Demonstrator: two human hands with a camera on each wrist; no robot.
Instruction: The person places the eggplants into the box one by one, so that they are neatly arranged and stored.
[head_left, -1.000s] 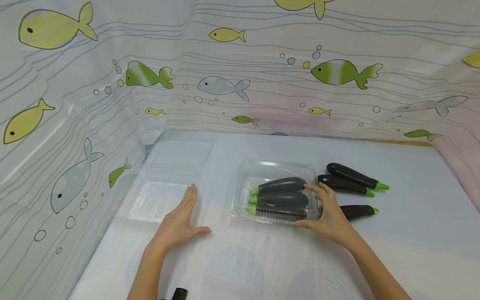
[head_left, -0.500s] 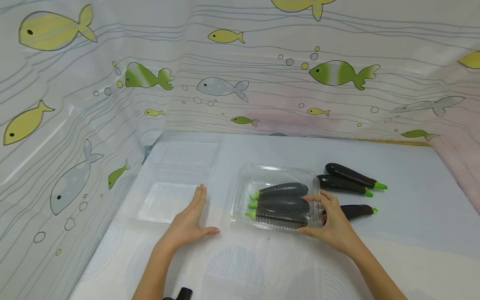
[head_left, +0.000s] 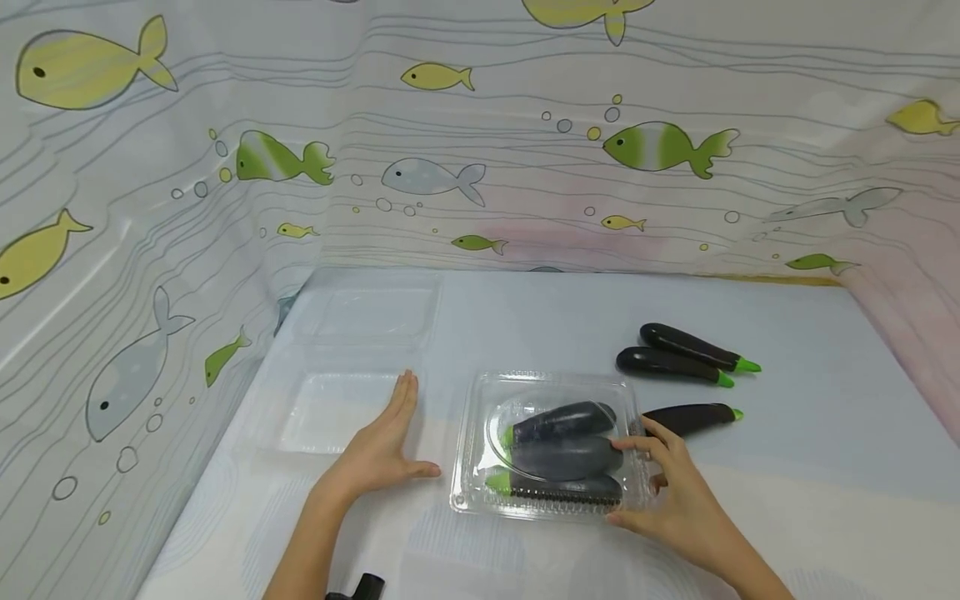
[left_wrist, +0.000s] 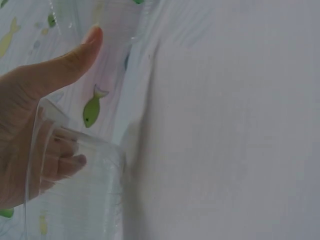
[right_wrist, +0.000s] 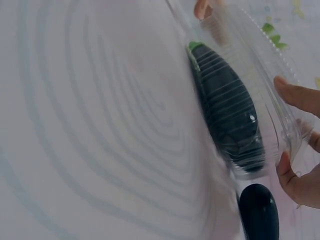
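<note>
A closed clear plastic clamshell box [head_left: 480,425] with eggplants [head_left: 562,458] inside sits on the table before me. My right hand [head_left: 678,496] grips its right edge, thumb at the near corner and fingers over the lid's side. In the right wrist view the ribbed box wall [right_wrist: 227,105] shows a dark eggplant with a green stem behind it. My left hand [head_left: 378,454] lies to the left with straight fingers together and thumb out, beside an open clear clamshell [head_left: 330,412]. Through that plastic [left_wrist: 75,195] its fingers show in the left wrist view; contact is unclear.
Loose eggplants lie right of the box: two at the back, one [head_left: 667,364] nearer than the other, and a third [head_left: 693,417] close to my right hand. A fish-print curtain [head_left: 525,150] borders the back and left. A black object [head_left: 367,587] shows near my left forearm.
My right hand has drawn the filled box toward me along the table. My left hand has shifted slightly right with the open clamshell. The loose eggplants stay put.
</note>
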